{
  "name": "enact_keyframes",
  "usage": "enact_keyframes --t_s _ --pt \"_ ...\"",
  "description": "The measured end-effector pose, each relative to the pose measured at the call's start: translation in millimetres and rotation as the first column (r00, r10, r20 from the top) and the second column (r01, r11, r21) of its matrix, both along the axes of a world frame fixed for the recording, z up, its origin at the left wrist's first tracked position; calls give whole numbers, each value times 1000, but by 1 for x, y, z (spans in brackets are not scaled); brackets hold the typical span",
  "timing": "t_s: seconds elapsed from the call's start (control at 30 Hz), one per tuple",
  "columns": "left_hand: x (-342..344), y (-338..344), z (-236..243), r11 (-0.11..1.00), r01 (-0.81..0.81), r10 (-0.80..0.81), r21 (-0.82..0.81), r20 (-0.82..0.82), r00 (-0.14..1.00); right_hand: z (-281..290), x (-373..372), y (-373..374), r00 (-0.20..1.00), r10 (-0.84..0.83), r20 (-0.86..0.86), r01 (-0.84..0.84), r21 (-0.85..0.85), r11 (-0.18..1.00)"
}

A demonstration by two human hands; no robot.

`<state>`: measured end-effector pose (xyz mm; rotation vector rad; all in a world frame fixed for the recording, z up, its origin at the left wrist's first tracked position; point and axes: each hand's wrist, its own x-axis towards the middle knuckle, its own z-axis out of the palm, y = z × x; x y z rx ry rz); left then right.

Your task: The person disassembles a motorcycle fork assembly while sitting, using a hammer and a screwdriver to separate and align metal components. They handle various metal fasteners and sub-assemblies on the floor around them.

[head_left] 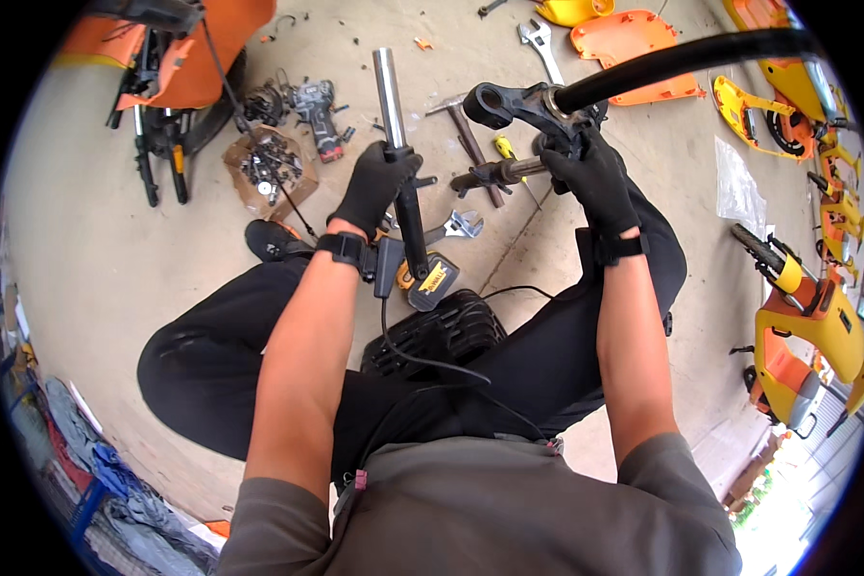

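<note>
The gloved left hand [378,182] wraps tightly around a fork tube [399,158], chrome at its far end and black nearer, held over the concrete floor [86,240]. To the right, the gloved right hand [595,178] clamps its fingers on the black fork yoke [509,104]. An adjustable wrench [458,227] lies between them, beside a yellow-and-black power tool [430,281].

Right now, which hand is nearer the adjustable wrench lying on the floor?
Left. The left hand grips the fork tube just left of the adjustable wrench; the right hand holds the black bracket, farther right.
</note>
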<state>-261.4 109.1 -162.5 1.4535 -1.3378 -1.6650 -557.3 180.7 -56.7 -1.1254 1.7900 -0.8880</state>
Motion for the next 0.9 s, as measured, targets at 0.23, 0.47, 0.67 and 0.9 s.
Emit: enact_keyframes --t_s 0.23,0.47,0.67,0.9 --pt "15 58 41 978 115 -90 -175 147 985 -7 -8 7 998 45 40 -45 4 999" --pt "29 82 4 875 252 -56 -413 432 900 -14 -16 12 994 101 38 -99 -33 995" --pt "15 89 6 890 248 -46 -382 467 883 -22 -25 17 992 120 50 -118 -43 992" --pt "2 93 2 847 366 -129 -385 519 845 -18 -28 15 987 158 18 -157 -29 987"
